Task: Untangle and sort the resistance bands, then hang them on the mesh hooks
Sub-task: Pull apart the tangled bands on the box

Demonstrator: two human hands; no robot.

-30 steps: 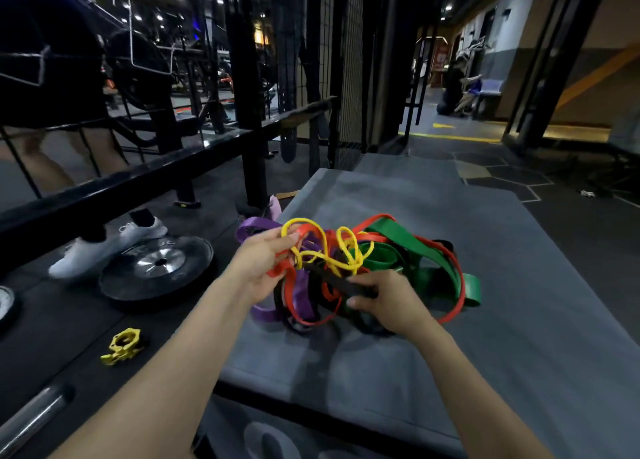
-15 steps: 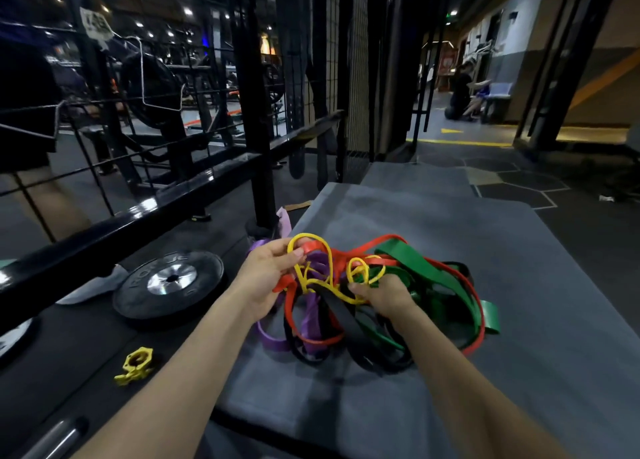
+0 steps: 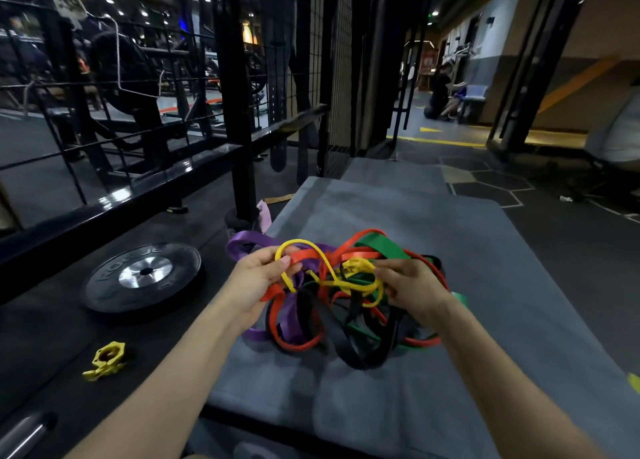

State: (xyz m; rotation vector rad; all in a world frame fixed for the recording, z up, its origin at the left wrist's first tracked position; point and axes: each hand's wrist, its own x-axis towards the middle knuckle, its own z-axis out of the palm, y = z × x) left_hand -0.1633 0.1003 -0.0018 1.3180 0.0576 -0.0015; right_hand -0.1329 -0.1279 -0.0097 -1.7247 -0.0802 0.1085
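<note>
A tangle of resistance bands lies on the grey mat (image 3: 502,285): a thin yellow band (image 3: 337,280), orange-red bands (image 3: 360,240), a green band (image 3: 384,247), a purple band (image 3: 249,242) and black bands (image 3: 360,347). My left hand (image 3: 258,278) pinches the yellow loop together with an orange band at the tangle's left side. On the right, my right hand (image 3: 412,289) grips the bunched end of the yellow band. The band stretches between both hands, still woven through the others. The wire mesh panel (image 3: 334,77) stands upright behind the mat.
A black weight plate (image 3: 143,276) lies on the floor to the left, with a yellow barbell collar (image 3: 105,360) nearer me and a bar end (image 3: 24,434) at the bottom left. A black rack rail (image 3: 114,202) runs along the left. A person crouches far back (image 3: 440,95).
My right hand has shifted from the black band in the middle to the yellow band's right end, and the yellow band is now drawn out between my hands. The camera view tilted slightly.
</note>
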